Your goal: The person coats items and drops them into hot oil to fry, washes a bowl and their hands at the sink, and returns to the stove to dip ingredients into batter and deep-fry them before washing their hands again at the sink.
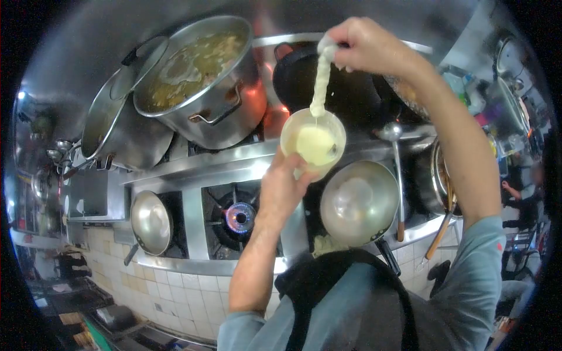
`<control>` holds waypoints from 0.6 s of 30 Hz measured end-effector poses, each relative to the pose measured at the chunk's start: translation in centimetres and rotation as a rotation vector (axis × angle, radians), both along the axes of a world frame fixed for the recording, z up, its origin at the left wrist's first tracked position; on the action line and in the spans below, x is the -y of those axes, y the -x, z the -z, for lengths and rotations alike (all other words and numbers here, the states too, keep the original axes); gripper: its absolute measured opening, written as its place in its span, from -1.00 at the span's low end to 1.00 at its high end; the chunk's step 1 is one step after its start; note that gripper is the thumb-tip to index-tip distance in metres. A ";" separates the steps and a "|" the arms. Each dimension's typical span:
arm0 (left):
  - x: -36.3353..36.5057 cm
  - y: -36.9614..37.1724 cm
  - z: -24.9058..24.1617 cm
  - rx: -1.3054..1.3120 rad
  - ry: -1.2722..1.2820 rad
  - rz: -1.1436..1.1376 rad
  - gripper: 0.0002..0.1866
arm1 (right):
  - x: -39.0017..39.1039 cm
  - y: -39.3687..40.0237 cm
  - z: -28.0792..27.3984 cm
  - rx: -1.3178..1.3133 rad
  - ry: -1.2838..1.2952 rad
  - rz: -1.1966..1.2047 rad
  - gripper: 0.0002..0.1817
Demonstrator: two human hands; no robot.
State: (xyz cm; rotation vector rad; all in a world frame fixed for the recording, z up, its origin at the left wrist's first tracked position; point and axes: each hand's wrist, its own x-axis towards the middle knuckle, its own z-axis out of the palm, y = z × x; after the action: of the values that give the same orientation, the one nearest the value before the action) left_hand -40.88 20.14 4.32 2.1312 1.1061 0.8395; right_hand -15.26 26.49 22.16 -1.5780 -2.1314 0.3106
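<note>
My right hand point(353, 44) pinches the top end of a long, thin strip of food coated in pale batter point(321, 85). The strip hangs straight down, and a thread of batter runs from its tip into a round plastic tub point(285, 137). What lies under the coating cannot be made out. Fingers of my left hand point(291, 178) are closed round the near side of that tub, which is tilted toward me and holds pale yellow batter point(316, 144). Just behind it, a large black wok point(293, 76) sits on the back of the stove; its contents are too dark to tell.
A tall pot of broth point(246, 117) stands back left, beside another pot point(143, 137) with a glass lid point(137, 70). In front, a burner point(240, 217) is lit between a small pan point(151, 225) and a steel wok point(360, 202). A ladle point(397, 169) lies right.
</note>
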 end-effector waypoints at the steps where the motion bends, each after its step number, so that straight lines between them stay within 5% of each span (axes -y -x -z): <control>1: -0.1 -0.1 0.2 -0.001 -0.003 0.006 -0.70 | -0.6 -0.5 -0.9 0.004 -0.009 0.009 -0.79; 3: -0.2 -0.1 0.4 -0.003 -0.007 0.012 -0.70 | -2.0 -1.4 -1.4 -0.161 0.029 0.045 -0.78; 5: -0.3 -0.1 0.5 0.016 -0.011 0.031 -0.69 | -0.1 1.4 -6.0 0.013 0.085 0.226 -0.75; 8: 0.1 -0.1 0.1 0.030 0.020 0.044 -0.69 | -1.7 1.1 -5.7 0.089 0.090 0.238 -0.79; 11: 0.5 0.1 0.1 0.053 0.028 0.053 -0.69 | -5.6 -1.8 -1.7 0.153 -0.096 0.206 -0.79; 18: 1.1 0.8 0.5 0.066 0.028 0.096 -0.73 | -9.7 -4.4 5.0 0.145 -0.083 0.150 -0.80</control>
State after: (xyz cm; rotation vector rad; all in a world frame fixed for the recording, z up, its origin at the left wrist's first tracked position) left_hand -41.64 19.08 3.86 2.1005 0.9693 0.8382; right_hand -10.89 36.17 17.12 -1.7466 -2.0871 0.0587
